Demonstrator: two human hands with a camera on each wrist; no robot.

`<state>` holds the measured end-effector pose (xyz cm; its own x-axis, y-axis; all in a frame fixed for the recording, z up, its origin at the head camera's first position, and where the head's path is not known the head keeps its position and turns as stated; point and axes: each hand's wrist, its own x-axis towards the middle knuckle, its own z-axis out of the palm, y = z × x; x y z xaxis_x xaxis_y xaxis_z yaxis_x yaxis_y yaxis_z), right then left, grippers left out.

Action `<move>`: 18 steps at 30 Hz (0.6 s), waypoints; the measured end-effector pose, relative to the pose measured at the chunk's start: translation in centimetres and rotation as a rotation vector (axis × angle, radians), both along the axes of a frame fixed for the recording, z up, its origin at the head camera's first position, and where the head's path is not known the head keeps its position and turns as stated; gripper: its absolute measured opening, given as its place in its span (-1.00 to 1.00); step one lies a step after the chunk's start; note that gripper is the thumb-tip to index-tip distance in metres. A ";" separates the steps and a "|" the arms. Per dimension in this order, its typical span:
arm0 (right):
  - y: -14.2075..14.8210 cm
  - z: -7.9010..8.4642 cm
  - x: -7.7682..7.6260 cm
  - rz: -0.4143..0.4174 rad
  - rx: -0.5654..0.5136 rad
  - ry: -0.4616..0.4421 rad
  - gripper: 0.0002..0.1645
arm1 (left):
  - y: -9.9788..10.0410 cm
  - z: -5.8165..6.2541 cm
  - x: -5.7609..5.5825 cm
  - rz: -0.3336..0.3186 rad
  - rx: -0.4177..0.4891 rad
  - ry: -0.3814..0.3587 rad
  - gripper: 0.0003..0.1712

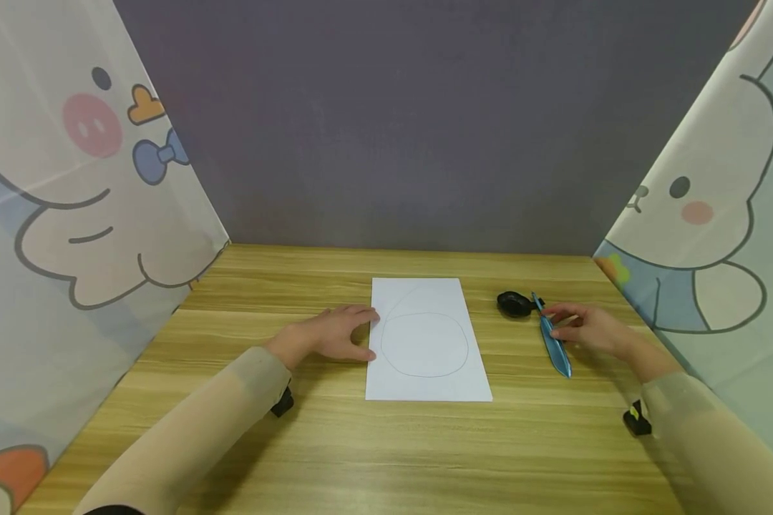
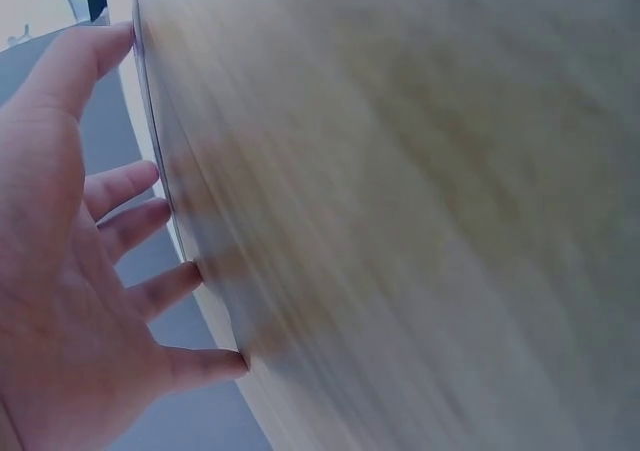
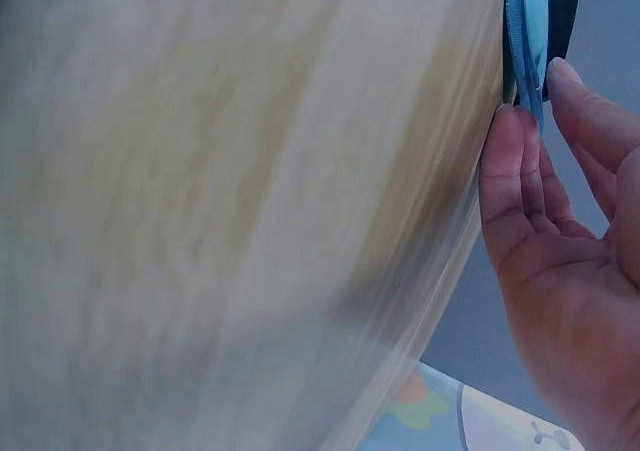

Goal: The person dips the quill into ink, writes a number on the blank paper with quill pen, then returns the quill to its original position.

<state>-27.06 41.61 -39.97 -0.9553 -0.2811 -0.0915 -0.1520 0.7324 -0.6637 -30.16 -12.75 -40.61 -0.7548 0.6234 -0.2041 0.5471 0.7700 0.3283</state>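
Observation:
A white sheet of paper (image 1: 425, 357) lies on the wooden table, with a thin, roughly round outline and a curved line drawn on it. My left hand (image 1: 338, 332) has its fingers spread at the sheet's left edge, the thumb and a fingertip touching it. In the left wrist view the fingertips of that hand (image 2: 80, 271) meet the table. My right hand (image 1: 589, 329) is at a blue feather-shaped pen (image 1: 556, 349) lying on the table. The right wrist view shows the thumb and fingers of this hand (image 3: 560, 231) loosely about the pen's end, not visibly closed on it.
A black rounded object (image 1: 514, 304) lies just left of the pen's narrow end. Behind the wooden table (image 1: 425, 458) rises a dark grey panel (image 1: 393, 129). Cloths printed with cartoon animals hang at the left (image 1: 45, 236) and right (image 1: 728, 286).

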 end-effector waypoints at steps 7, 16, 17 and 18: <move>-0.2 0.2 -0.1 -0.047 -0.014 0.058 -0.30 | 0.5 0.0 0.0 0.033 0.015 -0.005 0.05; -7.1 2.0 1.4 -0.043 -0.001 0.233 -0.36 | 0.1 -0.1 0.2 0.090 0.080 -0.033 0.12; -8.0 2.1 1.7 -0.027 0.020 0.254 -0.36 | 0.0 -0.1 0.2 0.098 0.095 -0.025 0.15; -8.8 2.1 2.0 -0.008 0.055 0.279 -0.34 | -0.1 -0.1 0.3 0.101 0.104 -0.004 0.17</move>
<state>-25.07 32.81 -37.83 -0.9478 -0.2755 0.1606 -0.3175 0.7681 -0.5560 -29.89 -12.85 -40.72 -0.8142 0.5621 -0.1456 0.4670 0.7830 0.4109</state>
